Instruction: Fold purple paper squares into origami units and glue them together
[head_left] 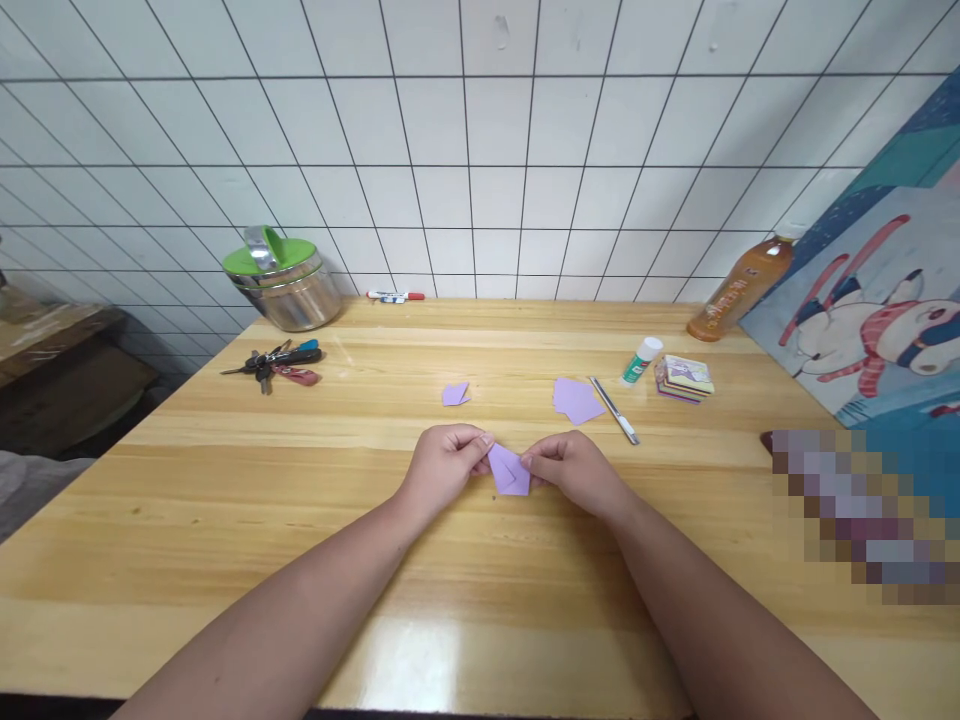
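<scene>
I pinch the folded purple paper (pixel 511 472) between both hands: my left fingers (pixel 477 450) press its upper left corner, my right fingers (pixel 537 462) its right edge. Just beyond my left fingers lies a small purple piece (pixel 454 394). Past my right fingers, purple sheets (pixel 576 400) and a slim cutter (pixel 615 412) lie nearest in the way, the glue stick (pixel 642 362) and paper stack (pixel 684 378) farther off, then a tilted-looking amber bottle (pixel 746 288). Well left of my fingers on the counter (pixel 360 600) are keys (pixel 277 362) and a green-lidded pot (pixel 289 285); markers (pixel 395 296) sit far ahead by the wall. My hands hide some fingertips and the paper's underside. Far right, mosaic blocks obscure something, and the frame cuts off the painted picture (pixel 877 300).
</scene>
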